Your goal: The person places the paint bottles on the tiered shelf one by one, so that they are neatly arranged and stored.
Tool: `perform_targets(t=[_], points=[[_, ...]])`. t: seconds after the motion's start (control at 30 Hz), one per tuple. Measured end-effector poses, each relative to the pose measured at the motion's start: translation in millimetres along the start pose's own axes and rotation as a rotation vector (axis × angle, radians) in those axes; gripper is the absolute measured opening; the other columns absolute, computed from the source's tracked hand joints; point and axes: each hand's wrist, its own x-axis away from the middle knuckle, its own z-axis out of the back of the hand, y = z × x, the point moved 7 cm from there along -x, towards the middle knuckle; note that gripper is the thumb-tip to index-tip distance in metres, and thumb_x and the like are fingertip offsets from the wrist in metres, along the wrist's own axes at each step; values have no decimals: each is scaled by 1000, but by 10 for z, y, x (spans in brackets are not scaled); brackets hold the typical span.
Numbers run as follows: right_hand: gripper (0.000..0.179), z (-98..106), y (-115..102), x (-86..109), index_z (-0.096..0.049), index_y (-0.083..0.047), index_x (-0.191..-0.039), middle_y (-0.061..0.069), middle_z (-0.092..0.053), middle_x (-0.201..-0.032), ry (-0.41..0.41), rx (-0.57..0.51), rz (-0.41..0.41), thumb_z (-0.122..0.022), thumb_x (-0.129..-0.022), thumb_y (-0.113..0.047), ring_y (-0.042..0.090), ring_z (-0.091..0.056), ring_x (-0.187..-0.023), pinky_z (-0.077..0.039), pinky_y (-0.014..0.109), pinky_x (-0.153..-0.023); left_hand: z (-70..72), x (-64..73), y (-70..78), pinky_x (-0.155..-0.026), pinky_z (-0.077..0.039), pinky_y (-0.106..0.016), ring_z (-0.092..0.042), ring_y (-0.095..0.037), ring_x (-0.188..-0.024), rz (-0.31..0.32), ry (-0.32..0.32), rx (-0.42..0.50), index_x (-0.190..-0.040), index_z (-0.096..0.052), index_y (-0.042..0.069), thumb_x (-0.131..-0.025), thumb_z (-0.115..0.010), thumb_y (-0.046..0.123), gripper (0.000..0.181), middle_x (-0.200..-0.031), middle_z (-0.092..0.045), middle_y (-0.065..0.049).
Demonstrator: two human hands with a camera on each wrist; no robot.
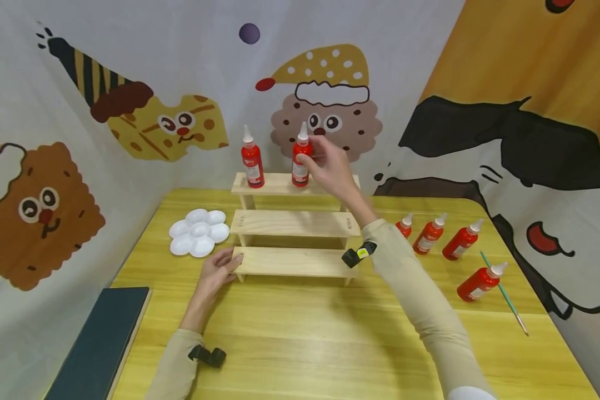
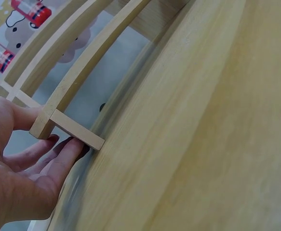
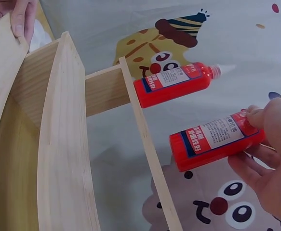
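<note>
A three-step wooden rack [image 1: 295,223] stands on the table, one red bottle [image 1: 252,164] with a white pointed cap upright at the left of its top step. My right hand [image 1: 330,166] holds a second red bottle [image 3: 212,139] by its upper part, thumb on one side and fingers on the other. In the right wrist view a small gap shows between its base and the top step. My left hand [image 1: 217,272] grips the left end of the lowest step [image 2: 82,82], with the thumb at the board and fingers by the leg [image 2: 77,129].
Several more red bottles [image 1: 461,243] stand at the table's right, beside a green paintbrush [image 1: 505,294]. A white flower-shaped palette [image 1: 199,232] lies left of the rack. A dark flat book-like object [image 1: 100,344] is at the left edge. A cartoon-printed cloth [image 1: 205,33] hangs behind.
</note>
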Motion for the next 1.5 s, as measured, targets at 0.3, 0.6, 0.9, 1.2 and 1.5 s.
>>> perform_targets(t=[0.3, 0.6, 0.9, 1.2, 1.5], points=[[38, -158, 136, -56, -60, 0, -131, 18, -70, -123, -58, 13, -63, -70, -97, -12, 29, -68, -106, -56, 38, -96, 3, 18, -32, -82, -58, -24, -64, -10, -103, 13, -3, -23, -150, -45, 3, -100, -67, 29, 61, -151, -48, -26], [42, -147, 120, -59, -56, -4, -138, 15, -67, -130, -127, 23, -85, -68, -99, -16, 28, -68, -112, -55, 38, -98, -7, 12, -5, -85, -58, -26, -63, -14, -108, -5, 3, -29, -151, -45, 4, -100, -67, 31, 62, -150, -49, -25], [49, 143, 35, 80, -51, 0, -143, 19, -59, -142, -151, 88, -47, -67, -100, -18, 35, -63, -122, -53, 44, -103, -15, 16, -9, -81, -58, -24, -66, -8, -98, -4, 1, -22, -150, -46, 4, -100, -67, 31, 61, -150, -49, -26], [46, 637, -73, 258, -55, -3, -140, 17, -59, -142, -155, 192, -29, -68, -99, -20, 32, -60, -125, -49, 47, -108, -19, 18, -10, -78, -57, -21, -65, -1, -91, 7, -1, -16, -151, -44, 5, -100, -66, 31, 61, -151, -48, -25], [47, 1063, -88, 472, -54, -2, -141, 18, -59, -142, -142, 262, -47, -68, -99, -18, 32, -55, -132, -46, 50, -110, -29, 44, 12, -79, -56, -20, -65, -1, -93, 17, -11, -27, -152, -43, 6, -101, -66, 32, 62, -152, -47, -25]])
